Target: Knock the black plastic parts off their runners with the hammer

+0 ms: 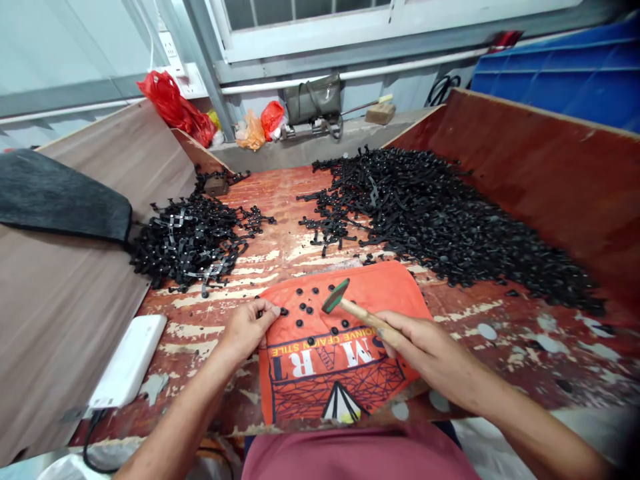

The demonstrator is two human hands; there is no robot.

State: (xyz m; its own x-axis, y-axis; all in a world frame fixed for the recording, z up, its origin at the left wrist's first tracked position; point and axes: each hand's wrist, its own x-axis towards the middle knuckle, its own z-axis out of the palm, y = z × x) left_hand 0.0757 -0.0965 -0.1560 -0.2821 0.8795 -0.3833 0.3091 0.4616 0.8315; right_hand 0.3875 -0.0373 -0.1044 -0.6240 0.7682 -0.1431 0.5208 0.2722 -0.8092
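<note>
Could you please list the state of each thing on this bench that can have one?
Hammer: held by the right hand, head raised over the orange cloth.
Left hand: fingertips on a small black piece at the cloth's edge.
Small black pieces: scattered loose on the cloth.
Left black pile: heaped frames.
Right black pile: large, spread out.

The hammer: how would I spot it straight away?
Find the orange cloth lying on the worn red table. Above it, the right hand grips a small hammer by its pale wooden handle. Its green-edged head sets it apart from the black plastic parts around.
</note>
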